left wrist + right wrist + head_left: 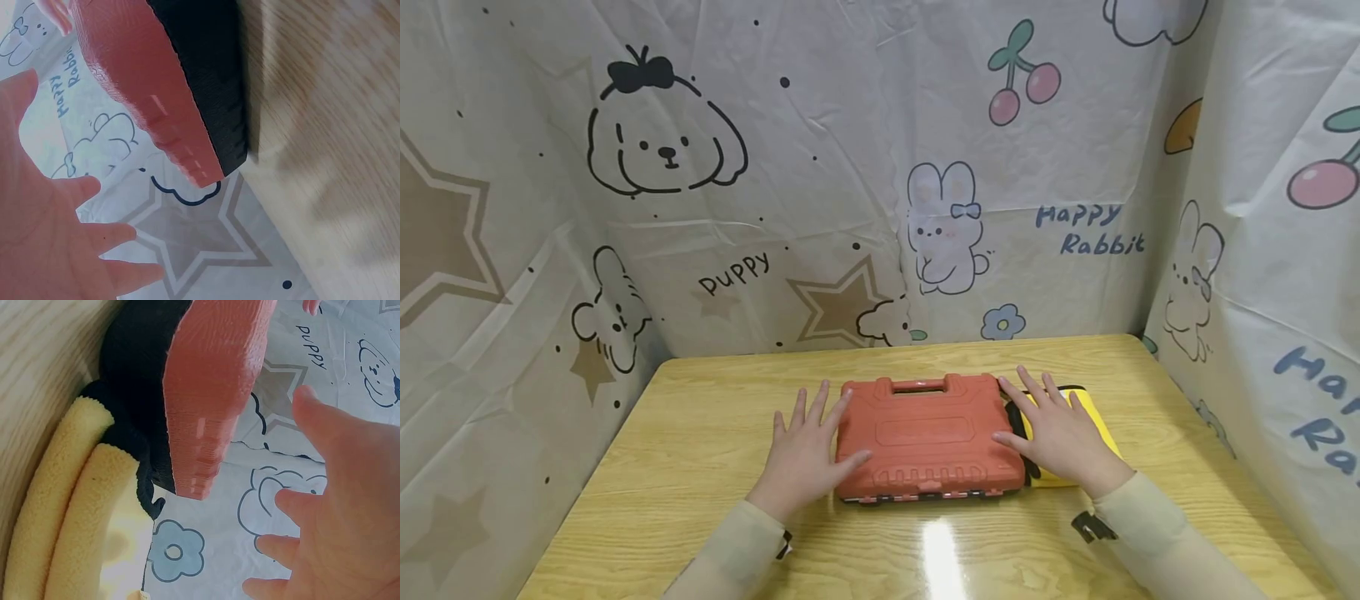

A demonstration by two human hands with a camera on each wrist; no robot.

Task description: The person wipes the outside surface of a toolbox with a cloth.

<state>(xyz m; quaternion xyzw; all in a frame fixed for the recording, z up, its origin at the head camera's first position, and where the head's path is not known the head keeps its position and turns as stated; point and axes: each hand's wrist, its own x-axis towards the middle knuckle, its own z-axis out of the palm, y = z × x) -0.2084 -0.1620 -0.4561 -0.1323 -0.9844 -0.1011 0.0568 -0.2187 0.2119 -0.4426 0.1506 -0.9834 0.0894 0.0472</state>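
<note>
A red plastic carrying case point(925, 433) with a black underside lies flat on the table, its handle toward the back wall. My left hand point(805, 458) is spread at the case's left side, fingers apart; in the left wrist view the left palm point(44, 219) stands apart from the case point(150, 87). My right hand point(1067, 433) is spread at the case's right end, above a folded yellow cloth with black edging point(1108, 433). In the right wrist view the cloth point(81, 506) is thick and fluffy, beside the case point(212, 387). Neither hand holds anything.
The wood-grain table point(700, 433) carries the case and the cloth. White sheets point(820, 183) printed with cartoon animals, stars and cherries hang behind the table and along both sides. A dark strap point(1093, 527) shows at the right wrist.
</note>
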